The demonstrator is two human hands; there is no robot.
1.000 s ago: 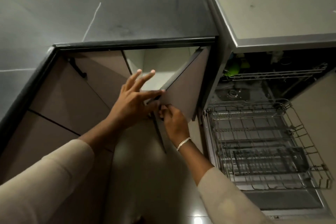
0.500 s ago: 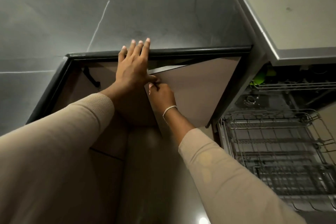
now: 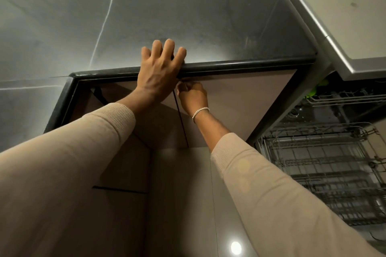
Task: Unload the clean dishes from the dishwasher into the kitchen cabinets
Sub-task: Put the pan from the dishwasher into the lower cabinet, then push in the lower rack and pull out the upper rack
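Head view
Left hand: my left hand (image 3: pixel 158 73) lies open across the rounded black front edge (image 3: pixel 240 64) of the dark grey stone counter (image 3: pixel 188 16) with pale veins.
Left fingers: my fingers (image 3: pixel 169 46) are straight and slightly spread. Their tips rest on the counter top and the palm is against the edge. They hold nothing.
Right hand: my right hand (image 3: pixel 192 96) is just beside and below the left. It is at the top corner of the taupe flat-fronted cabinet door (image 3: pixel 240 98).
Right fingers: these fingers (image 3: pixel 183 87) are curled tight and pinch the door's upper edge next to the dark seam.
Wrist: a thin silver chain bracelet (image 3: pixel 200 110) sits above my beige ribbed sleeve (image 3: pixel 261 173).
Cabinet door: it sits under the counter edge, nearly flush with it.
Dishwasher: it stands open to the right of the door, with the grey wire lower rack (image 3: pixel 323 173) pulled out.
Upper rack: the upper wire rack (image 3: pixel 344 98) is further in. A bright green item (image 3: pixel 313 92) sits at its left end, and I cannot tell what it is.
Change: a second ago the door was swung wide and showed the pale cabinet interior. Half a second ago a narrow gap was left at its top, and now that gap is closed. My left hand has slid up from the door's edge onto the counter.
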